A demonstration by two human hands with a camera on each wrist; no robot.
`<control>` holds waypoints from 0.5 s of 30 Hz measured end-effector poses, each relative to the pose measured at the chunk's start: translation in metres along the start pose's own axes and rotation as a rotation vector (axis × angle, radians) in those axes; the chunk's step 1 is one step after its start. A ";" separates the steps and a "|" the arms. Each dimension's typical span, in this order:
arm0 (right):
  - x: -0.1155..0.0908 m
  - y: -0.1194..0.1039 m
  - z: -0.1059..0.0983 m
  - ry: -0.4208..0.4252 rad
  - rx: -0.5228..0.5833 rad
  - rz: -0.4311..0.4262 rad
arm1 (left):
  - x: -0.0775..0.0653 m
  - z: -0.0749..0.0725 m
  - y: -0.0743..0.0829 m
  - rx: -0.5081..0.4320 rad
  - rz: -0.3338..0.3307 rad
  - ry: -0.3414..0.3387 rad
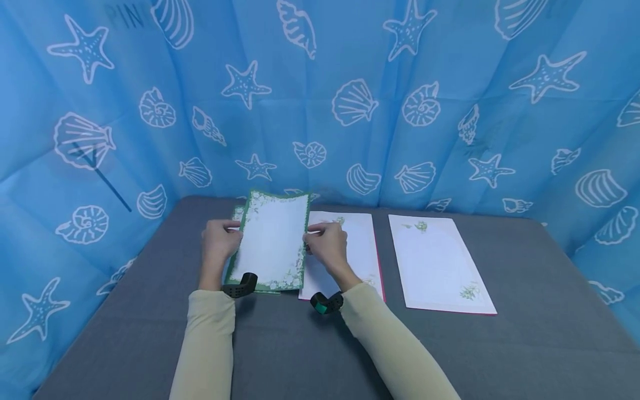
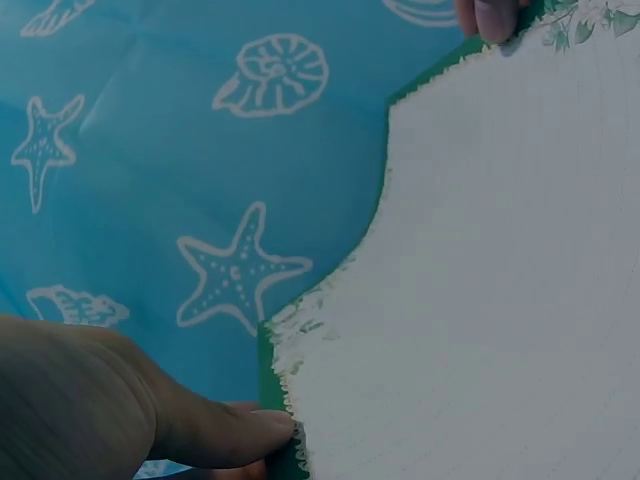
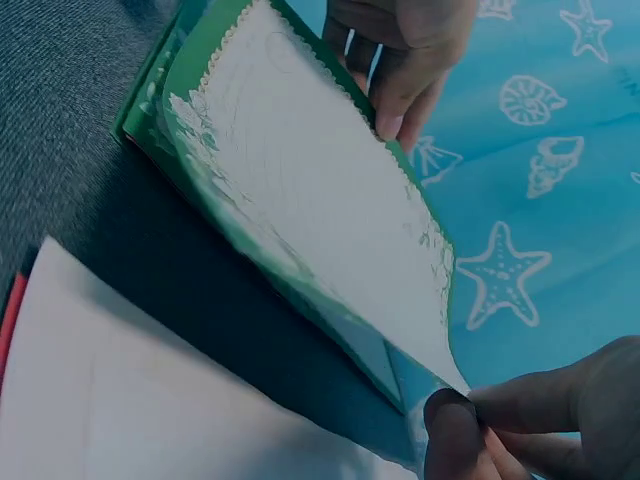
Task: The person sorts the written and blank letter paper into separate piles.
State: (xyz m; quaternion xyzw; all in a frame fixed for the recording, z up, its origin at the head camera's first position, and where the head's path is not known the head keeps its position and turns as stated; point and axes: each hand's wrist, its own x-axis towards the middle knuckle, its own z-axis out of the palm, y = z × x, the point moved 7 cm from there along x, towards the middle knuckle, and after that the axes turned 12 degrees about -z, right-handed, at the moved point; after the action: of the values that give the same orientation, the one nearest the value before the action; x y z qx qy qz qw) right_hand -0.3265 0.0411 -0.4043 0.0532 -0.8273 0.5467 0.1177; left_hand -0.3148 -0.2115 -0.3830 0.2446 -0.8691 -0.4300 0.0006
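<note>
Both hands hold up a sheet of paper (image 1: 272,239) with a green floral border, tilted above a stack of like sheets (image 1: 238,213) at the left of the table. The left hand (image 1: 220,244) pinches its left edge between thumb and fingers. On the opposite edge, the right hand (image 1: 328,244) pinches with thumb and fingertips, seen close in the right wrist view. The sheet bows between the hands, its top edge curving in the left wrist view. Under the right hand lies a pile of white sheets (image 1: 357,250) with small green plant prints and a red edge, partly covered.
Farther right on the grey table (image 1: 530,289) lies another white pile (image 1: 437,261) with green prints and a thin red edge. A blue curtain (image 1: 310,78) with shells and starfish hangs behind the table. Each wrist wears a black band.
</note>
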 end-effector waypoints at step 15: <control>0.003 -0.006 0.022 -0.081 -0.194 -0.016 | 0.005 0.001 -0.010 0.016 -0.024 0.055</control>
State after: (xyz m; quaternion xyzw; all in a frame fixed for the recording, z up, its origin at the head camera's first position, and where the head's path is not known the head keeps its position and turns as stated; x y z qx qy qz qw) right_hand -0.3309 0.0191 -0.4061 0.0704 -0.8801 0.4603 0.0931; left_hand -0.3146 -0.2184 -0.3922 0.2666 -0.8691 -0.4162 0.0176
